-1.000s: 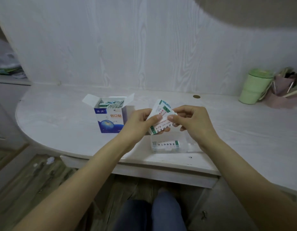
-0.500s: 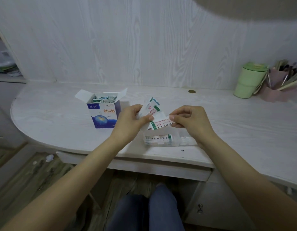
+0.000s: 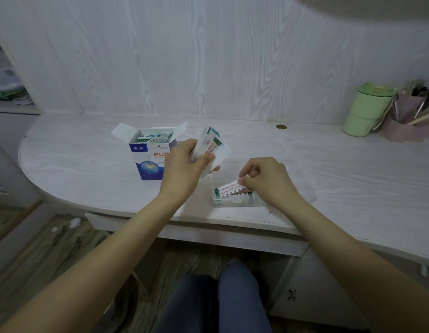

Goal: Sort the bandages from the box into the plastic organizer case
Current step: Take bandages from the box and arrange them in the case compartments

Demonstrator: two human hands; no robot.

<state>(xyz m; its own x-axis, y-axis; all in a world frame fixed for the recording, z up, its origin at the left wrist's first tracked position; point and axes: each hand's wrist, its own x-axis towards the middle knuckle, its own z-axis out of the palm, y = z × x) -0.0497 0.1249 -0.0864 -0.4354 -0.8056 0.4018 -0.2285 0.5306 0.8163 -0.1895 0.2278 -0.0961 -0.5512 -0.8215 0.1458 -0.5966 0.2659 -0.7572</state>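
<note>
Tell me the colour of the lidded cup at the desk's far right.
Pale green cup, lid included; the head view shows it.

- box left on desk; case right of it, near front edge
- cup far right, against wall; coin behind case

Bare forearms, blue trousers

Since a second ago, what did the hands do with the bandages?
The right hand pulled one bandage off the stack and lowered it onto the case, still pinching it. The left hand still holds the stack. The box stayed put.
</note>
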